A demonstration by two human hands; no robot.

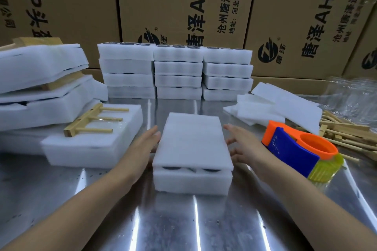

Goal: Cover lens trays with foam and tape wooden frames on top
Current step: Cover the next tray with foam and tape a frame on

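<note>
A foam sheet (193,138) lies on the tray (192,182) in the middle of the steel table (183,220) (dark lenses show in the gap at the near edge). The left hand (145,144) and right hand (242,144) flank it, fingers straight and holding nothing. The fingertips are at the sheet's side edges, but contact is too blurred to tell. A tape dispenser (299,149) sits just right of the right hand.

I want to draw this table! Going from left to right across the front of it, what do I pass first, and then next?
framed tray → left hand → covered tray → right hand → tape dispenser → frame pile
</note>
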